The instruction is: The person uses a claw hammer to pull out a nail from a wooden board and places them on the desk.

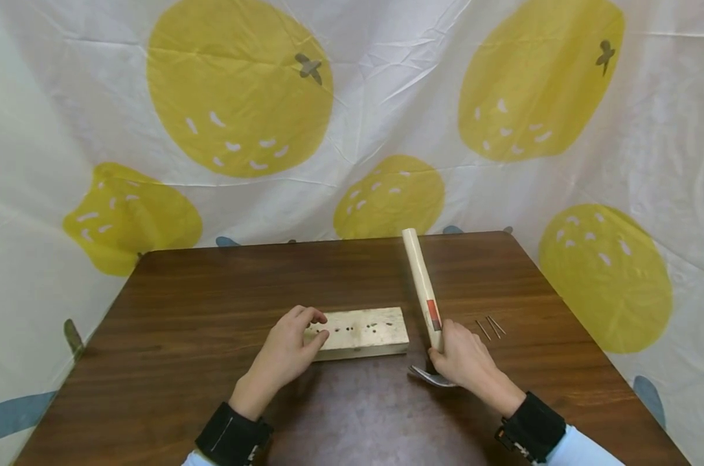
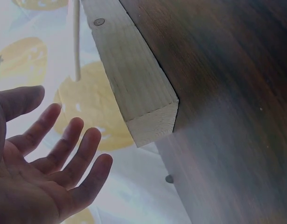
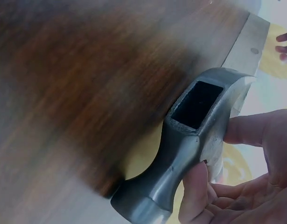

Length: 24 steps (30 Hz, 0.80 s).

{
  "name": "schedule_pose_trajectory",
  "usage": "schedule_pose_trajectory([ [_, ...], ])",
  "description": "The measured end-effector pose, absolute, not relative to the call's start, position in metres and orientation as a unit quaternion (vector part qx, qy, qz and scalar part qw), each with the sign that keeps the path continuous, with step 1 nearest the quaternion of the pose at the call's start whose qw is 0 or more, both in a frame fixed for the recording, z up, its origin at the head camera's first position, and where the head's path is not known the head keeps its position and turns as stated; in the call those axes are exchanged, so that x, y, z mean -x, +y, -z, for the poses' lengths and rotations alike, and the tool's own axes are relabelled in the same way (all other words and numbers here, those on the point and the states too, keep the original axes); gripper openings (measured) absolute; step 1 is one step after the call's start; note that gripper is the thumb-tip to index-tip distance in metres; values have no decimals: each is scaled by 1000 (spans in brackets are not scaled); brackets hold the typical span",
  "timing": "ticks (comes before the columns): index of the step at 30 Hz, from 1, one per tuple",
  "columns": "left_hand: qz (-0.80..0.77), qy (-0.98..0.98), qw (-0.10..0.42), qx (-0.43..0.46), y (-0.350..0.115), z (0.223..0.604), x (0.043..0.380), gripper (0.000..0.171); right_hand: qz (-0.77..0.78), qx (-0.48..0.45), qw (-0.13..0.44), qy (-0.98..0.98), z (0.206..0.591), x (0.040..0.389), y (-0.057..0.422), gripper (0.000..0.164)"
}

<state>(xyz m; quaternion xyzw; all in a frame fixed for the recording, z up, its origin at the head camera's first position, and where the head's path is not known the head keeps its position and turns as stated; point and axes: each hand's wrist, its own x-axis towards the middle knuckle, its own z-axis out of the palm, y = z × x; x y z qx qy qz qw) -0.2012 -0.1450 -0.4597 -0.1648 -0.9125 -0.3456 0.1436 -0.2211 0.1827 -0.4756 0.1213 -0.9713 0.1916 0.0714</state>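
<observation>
A claw hammer with a pale wooden handle (image 1: 420,275) is held in my right hand (image 1: 465,356), which grips it close to the head. The steel hammer head (image 3: 180,154) fills much of the right wrist view, with thumb and fingers around the neck. Its handle points away toward the far table edge. Left of it lies a wooden block (image 1: 369,330) with several small dark holes in its top. My left hand (image 1: 287,343) hovers at the block's left end, fingers loosely bent and apart from it in the left wrist view, holding nothing.
Several thin nails (image 1: 491,327) lie on the brown table (image 1: 212,291) to the right of my right hand. Behind and beside the table hangs a white cloth (image 1: 386,97) printed with yellow fruit.
</observation>
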Motion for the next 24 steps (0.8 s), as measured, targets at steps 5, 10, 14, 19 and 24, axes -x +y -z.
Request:
schedule_pose_trajectory([
  [5, 341, -917, 137, 157, -145, 457, 200, 18, -187, -112, 50, -975, 478, 223, 184, 28],
  [10, 329, -925, 125, 143, -145, 457, 200, 20, -190, -104, 30, -976, 480, 226, 186, 25],
  [14, 318, -931, 124, 130, -147, 456, 201, 20, -198, -98, 17, -975, 481, 228, 188, 24],
  [19, 307, -937, 122, 113, -156, 458, 205, 21, -219, -98, -1, -971, 484, 229, 188, 25],
  [24, 299, -942, 114, 99, -176, 462, 211, 19, -200, -109, -26, -973, 481, 231, 190, 27],
])
